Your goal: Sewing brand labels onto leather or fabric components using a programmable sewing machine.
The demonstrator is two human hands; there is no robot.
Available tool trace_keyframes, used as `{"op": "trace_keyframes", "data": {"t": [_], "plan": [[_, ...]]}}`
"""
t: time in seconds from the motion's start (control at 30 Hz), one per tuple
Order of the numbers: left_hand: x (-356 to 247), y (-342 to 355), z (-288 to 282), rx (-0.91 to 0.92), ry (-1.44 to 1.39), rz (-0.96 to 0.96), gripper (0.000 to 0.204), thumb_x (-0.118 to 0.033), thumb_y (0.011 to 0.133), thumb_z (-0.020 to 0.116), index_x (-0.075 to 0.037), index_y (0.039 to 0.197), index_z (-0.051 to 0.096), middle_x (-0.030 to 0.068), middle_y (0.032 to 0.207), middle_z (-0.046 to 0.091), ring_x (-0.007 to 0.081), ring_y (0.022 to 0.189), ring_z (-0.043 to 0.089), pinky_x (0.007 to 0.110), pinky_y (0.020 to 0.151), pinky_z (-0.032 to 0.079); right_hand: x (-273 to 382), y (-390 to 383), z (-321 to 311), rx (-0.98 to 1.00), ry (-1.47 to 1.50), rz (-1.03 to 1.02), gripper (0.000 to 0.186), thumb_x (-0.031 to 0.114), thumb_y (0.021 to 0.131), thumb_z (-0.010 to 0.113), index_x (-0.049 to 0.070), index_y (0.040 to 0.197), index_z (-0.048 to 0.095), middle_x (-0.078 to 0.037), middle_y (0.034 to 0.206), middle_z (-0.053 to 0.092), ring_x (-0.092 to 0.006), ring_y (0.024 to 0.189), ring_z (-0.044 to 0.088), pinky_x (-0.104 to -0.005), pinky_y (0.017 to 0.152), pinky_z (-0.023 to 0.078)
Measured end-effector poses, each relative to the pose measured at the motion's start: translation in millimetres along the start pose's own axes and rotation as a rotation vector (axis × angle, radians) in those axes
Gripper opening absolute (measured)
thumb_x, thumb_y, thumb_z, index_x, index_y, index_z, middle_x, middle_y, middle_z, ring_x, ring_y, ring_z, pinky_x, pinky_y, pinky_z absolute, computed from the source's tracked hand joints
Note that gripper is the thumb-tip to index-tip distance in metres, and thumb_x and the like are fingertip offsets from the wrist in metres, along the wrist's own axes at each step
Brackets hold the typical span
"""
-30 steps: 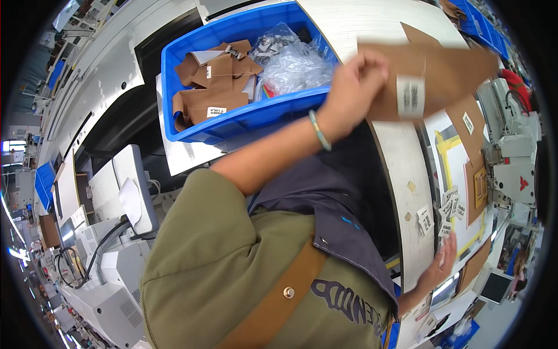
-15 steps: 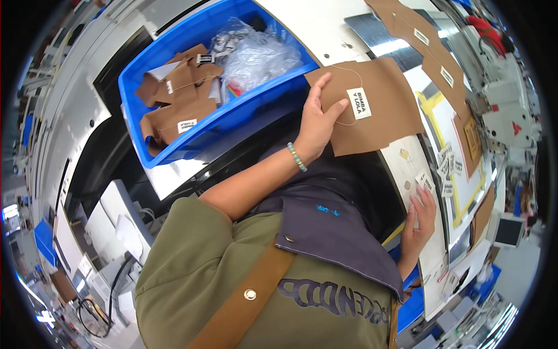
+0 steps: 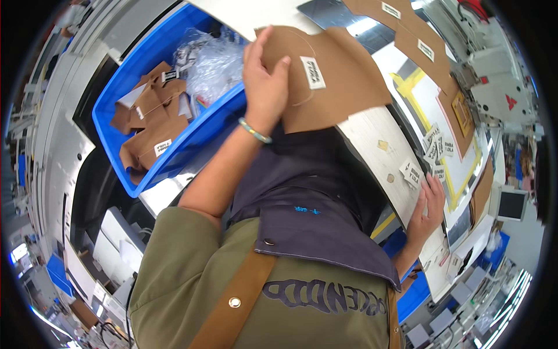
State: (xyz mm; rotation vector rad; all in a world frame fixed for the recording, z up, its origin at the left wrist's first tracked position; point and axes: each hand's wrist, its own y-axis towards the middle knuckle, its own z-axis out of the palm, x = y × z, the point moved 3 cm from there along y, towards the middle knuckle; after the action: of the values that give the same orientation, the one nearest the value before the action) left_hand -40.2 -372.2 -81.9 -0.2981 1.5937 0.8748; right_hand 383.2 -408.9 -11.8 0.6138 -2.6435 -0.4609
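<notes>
A brown flat panel (image 3: 343, 75), perhaps cloth or leather, is in my left hand (image 3: 266, 87). The hand grips its left edge, the thumb reaching over the top face. A small white printed label (image 3: 313, 72) sits on this panel, with a loose thread curving past it. To the right, my right hand (image 3: 426, 209) lies low over the white table edge with its fingers stretched out and apart. Its fingertips are close to a loose white label (image 3: 411, 173) and a small heap of similar labels (image 3: 435, 145). Whether they touch a label I cannot tell.
On my left stands a blue bin (image 3: 203, 122) holding labelled brown pieces (image 3: 154, 116) and clear plastic bags (image 3: 215, 64). More labelled brown panels (image 3: 412, 43) lie at the far right. Beside them are a yellow-taped template (image 3: 407, 87) and a white machine (image 3: 497, 93).
My left hand and the brown panel have moved left and away from me. My right hand stays near the labels, its fingertips now closer to the heap. The whole view has shifted.
</notes>
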Motion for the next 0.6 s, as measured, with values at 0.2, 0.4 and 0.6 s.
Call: {"op": "trace_keyframes", "data": {"t": [0.2, 0.4, 0.6], "plan": [[14, 75, -80, 0.051, 0.197, 0.088, 0.050, -0.018, 0.095, 0.080, -0.010, 0.143, 0.066, 0.0107, 0.138, 0.063, 0.0212, 0.128, 0.061, 0.035, 0.106, 0.053, -51, -18, -20, -0.182, -0.031, 0.183, 0.022, 0.006, 0.104, 0.061, 0.000, 0.118, 0.077, -0.016, 0.133, 0.072, -0.0326, 0.129, 0.065, -0.0425, 0.112, 0.047], [79, 139, -250, 0.021, 0.922, 0.040, 0.049, -0.027, 0.098, 0.075, -0.005, 0.141, 0.066, 0.0202, 0.139, 0.068, 0.0328, 0.128, 0.066, 0.041, 0.104, 0.054, -124, -78, -65, -0.323, -0.171, 0.500, 0.029, 0.015, 0.109, 0.056, -0.002, 0.124, 0.075, -0.013, 0.135, 0.072, -0.0248, 0.126, 0.066, -0.0356, 0.110, 0.048], [226, 123, -382, 0.402, 1.683, -0.326, 0.072, -0.049, 0.092, 0.075, -0.009, 0.149, 0.057, 0.0203, 0.147, 0.061, 0.0461, 0.132, 0.058, 0.051, 0.115, 0.046, -137, -88, -60, -0.422, -0.062, 0.694, 0.031, 0.017, 0.108, 0.057, -0.001, 0.123, 0.076, -0.011, 0.134, 0.073, -0.0230, 0.127, 0.066, -0.0355, 0.112, 0.047]]}}
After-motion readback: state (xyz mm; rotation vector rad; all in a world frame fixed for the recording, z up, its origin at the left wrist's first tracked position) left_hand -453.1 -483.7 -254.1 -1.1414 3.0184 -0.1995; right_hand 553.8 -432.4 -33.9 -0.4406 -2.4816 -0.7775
